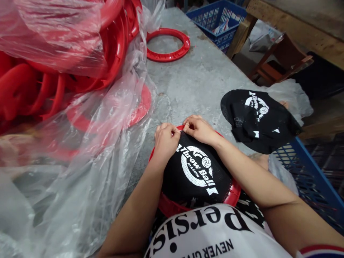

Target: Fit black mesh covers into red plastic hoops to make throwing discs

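A black mesh fabric disc (199, 168) printed "Throw Ball" in white lies over a red plastic ring (233, 195) against my body. At the far side of that ring, my left hand (167, 139) pinches the fabric's edge with thumb and fingers. Close beside it, my right hand (200, 129) pinches the same edge by the red rim. The fingertips nearly meet, and a short stretch of red shows between them. On the table to the right is a pile of similar black printed fabric discs (264, 125).
Red rings (115, 68) are heaped under clear plastic sheeting (88, 193) on the left. One loose red ring (185, 46) rests on the grey table (193, 82). Blue crates (219, 18) stand behind the table, with another blue crate (314, 168) at right. A wooden chair (282, 59) is beyond.
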`<state>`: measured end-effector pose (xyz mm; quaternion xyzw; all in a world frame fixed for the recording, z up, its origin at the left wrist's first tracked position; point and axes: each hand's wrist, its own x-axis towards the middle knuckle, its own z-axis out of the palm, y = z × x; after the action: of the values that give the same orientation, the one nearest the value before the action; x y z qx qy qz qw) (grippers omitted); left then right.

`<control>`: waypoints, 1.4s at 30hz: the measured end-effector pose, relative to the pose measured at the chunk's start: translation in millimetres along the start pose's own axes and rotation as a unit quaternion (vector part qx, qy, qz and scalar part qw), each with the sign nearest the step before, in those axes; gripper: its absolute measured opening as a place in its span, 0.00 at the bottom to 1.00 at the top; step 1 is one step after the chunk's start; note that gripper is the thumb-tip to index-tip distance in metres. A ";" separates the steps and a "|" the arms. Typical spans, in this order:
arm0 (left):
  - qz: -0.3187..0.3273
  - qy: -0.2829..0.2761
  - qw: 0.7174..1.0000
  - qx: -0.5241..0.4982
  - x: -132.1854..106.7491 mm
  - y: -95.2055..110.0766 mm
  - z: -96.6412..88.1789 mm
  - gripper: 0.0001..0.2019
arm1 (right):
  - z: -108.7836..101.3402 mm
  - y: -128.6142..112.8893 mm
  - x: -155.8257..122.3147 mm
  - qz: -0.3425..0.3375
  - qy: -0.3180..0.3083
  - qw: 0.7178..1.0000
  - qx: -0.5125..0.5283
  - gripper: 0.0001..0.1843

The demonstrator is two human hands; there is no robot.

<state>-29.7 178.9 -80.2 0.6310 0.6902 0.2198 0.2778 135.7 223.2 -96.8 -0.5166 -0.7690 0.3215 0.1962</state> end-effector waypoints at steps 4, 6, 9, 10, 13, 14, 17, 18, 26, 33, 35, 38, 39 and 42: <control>0.001 -0.003 1.000 0.028 0.6 2.1 0.1 0.07 | 0.7 -4.0 0.9 0.010 0.000 1.000 -0.015 0.07; -0.004 -0.010 0.999 0.050 0.3 3.9 0.0 0.08 | 1.4 -5.5 1.8 0.019 0.001 1.000 -0.024 0.07; -0.012 -0.020 0.997 0.068 0.2 3.7 1.5 0.09 | 1.0 -4.3 1.8 0.018 -0.003 0.999 -0.032 0.07; -0.009 -0.020 0.998 0.064 0.8 2.1 2.5 0.09 | 0.1 -2.8 1.2 0.009 -0.003 1.000 -0.030 0.06; 0.014 -0.003 1.000 0.014 4.7 -5.9 3.9 0.08 | -4.0 2.9 -0.8 -0.047 -0.025 0.998 -0.014 0.05; 0.021 0.005 1.000 -0.010 6.0 -8.1 2.2 0.10 | -5.4 4.3 -1.0 -0.067 -0.043 0.997 -0.014 0.07; 0.038 0.001 0.999 -0.020 2.3 -7.6 -12.4 0.14 | -8.8 3.9 0.3 -0.089 -0.087 0.991 -0.050 0.10; 0.048 -0.004 0.999 0.014 -3.0 -4.9 -19.5 0.14 | -9.7 2.3 0.5 -0.079 -0.088 0.991 -0.069 0.09; 0.163 -0.003 0.937 0.308 -64.9 1.8 -25.2 0.13 | -16.1 -2.7 -31.5 0.044 -0.016 0.981 -0.186 0.07; 0.125 0.042 0.959 0.249 -56.8 -10.1 -2.3 0.09 | -1.4 6.6 -73.9 0.057 0.069 0.982 -0.168 0.10; 0.135 0.053 0.962 0.231 -56.7 -9.0 -3.5 0.07 | -0.7 7.5 -79.3 0.056 0.079 0.982 -0.161 0.09; 0.181 0.043 0.955 0.231 -58.3 -4.3 -6.1 0.06 | -1.9 8.8 -82.3 0.059 0.085 0.983 -0.155 0.09; 0.187 0.026 0.954 0.232 -58.3 -2.2 -6.8 0.07 | -2.1 9.2 -82.5 0.059 0.087 0.983 -0.152 0.09; 0.144 -0.025 0.965 0.218 -55.0 4.5 -9.0 0.07 | -1.6 10.4 -81.9 0.055 0.094 0.983 -0.148 0.08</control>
<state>-29.6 125.2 -64.6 0.7744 0.6159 0.0862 0.1164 175.6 151.0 -100.4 -0.6097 -0.7564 0.1643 0.1709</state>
